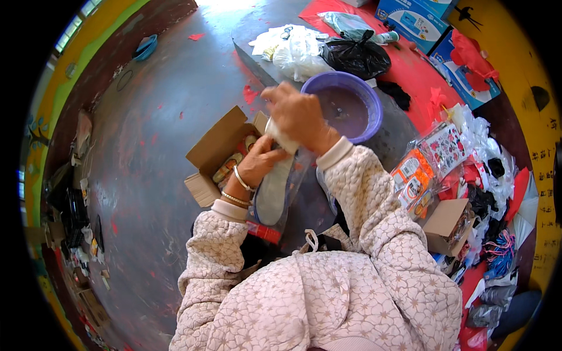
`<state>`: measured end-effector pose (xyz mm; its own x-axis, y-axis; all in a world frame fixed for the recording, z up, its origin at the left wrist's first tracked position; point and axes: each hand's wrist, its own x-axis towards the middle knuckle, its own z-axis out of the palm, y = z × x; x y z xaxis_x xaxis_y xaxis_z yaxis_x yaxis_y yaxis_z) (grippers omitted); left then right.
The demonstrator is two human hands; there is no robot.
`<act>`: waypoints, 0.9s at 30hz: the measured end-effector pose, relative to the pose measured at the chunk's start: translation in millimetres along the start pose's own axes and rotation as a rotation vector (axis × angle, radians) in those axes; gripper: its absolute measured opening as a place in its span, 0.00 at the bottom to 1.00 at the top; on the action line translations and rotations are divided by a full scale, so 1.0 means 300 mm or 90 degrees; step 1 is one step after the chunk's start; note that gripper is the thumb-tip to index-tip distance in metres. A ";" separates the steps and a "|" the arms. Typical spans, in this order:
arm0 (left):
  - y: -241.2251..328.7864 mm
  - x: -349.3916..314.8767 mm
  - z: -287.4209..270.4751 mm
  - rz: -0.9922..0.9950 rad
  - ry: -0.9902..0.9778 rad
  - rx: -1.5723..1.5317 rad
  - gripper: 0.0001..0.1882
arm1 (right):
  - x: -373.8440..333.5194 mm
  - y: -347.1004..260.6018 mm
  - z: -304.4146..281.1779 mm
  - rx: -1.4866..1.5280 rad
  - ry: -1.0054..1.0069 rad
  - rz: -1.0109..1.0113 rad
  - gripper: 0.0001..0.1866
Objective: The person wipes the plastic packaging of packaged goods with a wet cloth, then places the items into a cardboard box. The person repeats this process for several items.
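Note:
A long pale grey shoe sole (273, 196) lies slanted in front of me, on or beside clear plastic. My left hand (257, 165), with two bracelets at its wrist, is closed on the sole's upper part. Just above it my right hand (300, 119) is closed, its fingers slightly smeared by motion. A white cloth-like piece (281, 138) shows under the right hand, between the two hands; its far end is hidden. Left of my hands stands an open cardboard box (215, 140) with several shoes (227, 168) in it.
A purple basin (376, 120) of murky water stands close to my right hand. Beyond it are a black plastic bag (357, 57) and white plastic bags (295, 58). At right are orange packages (414, 169), a small cardboard box (448, 225) and piled plastic. Blue boxes (413, 23) stand far right.

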<state>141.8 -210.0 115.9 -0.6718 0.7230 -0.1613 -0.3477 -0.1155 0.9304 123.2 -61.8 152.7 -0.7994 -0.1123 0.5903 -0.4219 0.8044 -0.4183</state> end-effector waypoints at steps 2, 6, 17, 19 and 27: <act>0.059 -0.018 0.026 0.037 -0.012 -0.040 0.38 | 0.041 0.107 -0.016 -0.080 0.026 0.093 0.07; 0.073 -0.018 -0.007 0.063 0.025 -0.141 0.41 | 0.008 0.397 -0.060 0.006 0.131 0.358 0.10; 0.065 0.016 -0.029 0.150 0.069 -0.160 0.38 | -0.041 0.105 -0.035 0.748 -0.250 0.524 0.12; 0.048 0.014 -0.027 0.124 0.056 -0.153 0.36 | -0.041 0.114 -0.010 0.739 -0.219 0.511 0.04; 0.064 0.002 -0.029 0.092 0.038 -0.146 0.34 | -0.002 0.342 -0.077 0.528 0.128 0.253 0.05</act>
<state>129.1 -217.6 130.8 -0.7606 0.6467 -0.0579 -0.3794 -0.3703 0.8479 90.4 34.1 125.3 -0.8943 0.2463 0.3737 -0.3651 0.0815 -0.9274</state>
